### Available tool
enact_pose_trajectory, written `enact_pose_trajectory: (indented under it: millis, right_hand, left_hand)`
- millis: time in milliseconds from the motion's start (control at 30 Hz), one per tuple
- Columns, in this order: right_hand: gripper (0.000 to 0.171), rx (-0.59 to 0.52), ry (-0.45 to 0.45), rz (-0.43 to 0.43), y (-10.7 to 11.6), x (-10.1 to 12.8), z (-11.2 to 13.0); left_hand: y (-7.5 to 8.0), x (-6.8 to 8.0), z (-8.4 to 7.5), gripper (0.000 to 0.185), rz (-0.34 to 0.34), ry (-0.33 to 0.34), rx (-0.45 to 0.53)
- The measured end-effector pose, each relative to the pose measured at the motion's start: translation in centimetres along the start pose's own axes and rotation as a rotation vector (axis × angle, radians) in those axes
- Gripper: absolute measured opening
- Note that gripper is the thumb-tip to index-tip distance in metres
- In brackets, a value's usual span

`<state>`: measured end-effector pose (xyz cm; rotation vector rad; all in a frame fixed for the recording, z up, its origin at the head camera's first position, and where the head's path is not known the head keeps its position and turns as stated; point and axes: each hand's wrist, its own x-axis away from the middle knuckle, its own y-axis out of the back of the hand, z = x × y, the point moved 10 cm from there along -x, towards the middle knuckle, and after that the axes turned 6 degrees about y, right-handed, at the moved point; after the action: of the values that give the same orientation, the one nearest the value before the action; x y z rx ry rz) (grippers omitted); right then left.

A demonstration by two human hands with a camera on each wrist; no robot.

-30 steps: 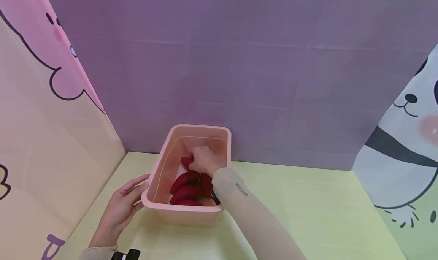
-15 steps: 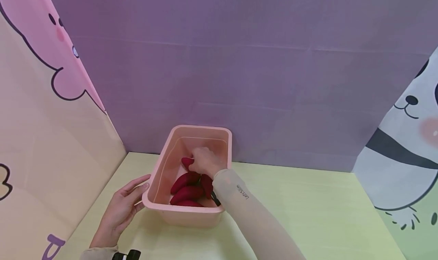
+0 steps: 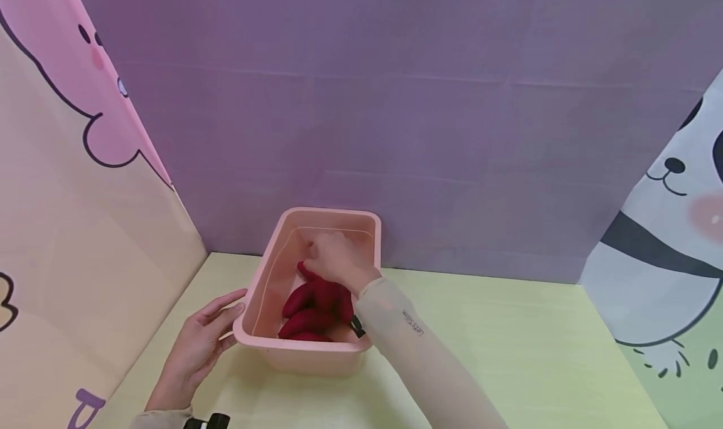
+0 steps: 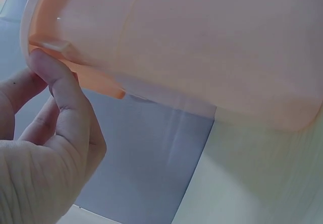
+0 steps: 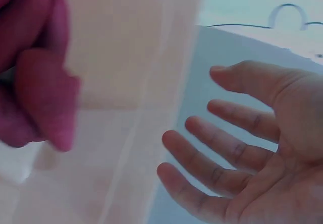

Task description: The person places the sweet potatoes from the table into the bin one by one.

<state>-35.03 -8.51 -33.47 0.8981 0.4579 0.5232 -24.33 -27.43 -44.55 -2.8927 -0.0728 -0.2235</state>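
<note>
The left hand (image 3: 194, 347), fingers straight, steadies the tub (image 3: 268, 278); the right hand (image 3: 339, 259) reaches inside, relaxed, over the sweet potatoes (image 3: 307, 313).

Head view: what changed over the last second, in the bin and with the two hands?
The right hand opened and lifted off the red pieces, shifting slightly toward the far wall of the pink bin. The left hand kept resting on the bin's near left corner; the bin stayed put.

Sweet potatoes (image 3: 307, 310) lying in tub (image 3: 265, 278) sitting on table (image 3: 536, 347); left hand (image 3: 198, 347) sitting left, right hand (image 3: 339, 259) reaching inside.
</note>
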Motion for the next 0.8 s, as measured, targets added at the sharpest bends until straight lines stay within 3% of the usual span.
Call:
enact_pose_trajectory:
  millis: [100,233,333,533,667,800]
  right_hand:
    - [0.009,0.075,0.026,0.003,1.2,0.5,1.0]
    - [0.024,0.162,0.031,-0.010,3.1,2.3,1.6]
    - [0.036,0.149,0.045,-0.037,4.6,4.1,1.5]
    - [0.035,0.117,0.104,-0.148,7.5,8.6,0.3]
    - [0.032,0.123,0.111,-0.221,8.7,12.4,-1.2]
    - [0.028,0.109,0.060,-0.266,9.1,16.5,-3.2]
  left_hand:
    - [0.1,0.1,-0.3,0.028,-0.029,-0.006,-0.043]
    - [0.4,0.2,-0.9,0.029,-0.075,-0.016,-0.123]
    - [0.5,0.2,-1.3,0.033,-0.102,-0.026,-0.195]
    - [0.6,0.2,-2.4,0.043,-0.162,-0.081,-0.348]
    - [0.6,1.1,-3.5,0.039,-0.247,-0.141,-0.549]
    - [-0.2,3.0,-5.0,0.029,-0.331,-0.220,-0.727]
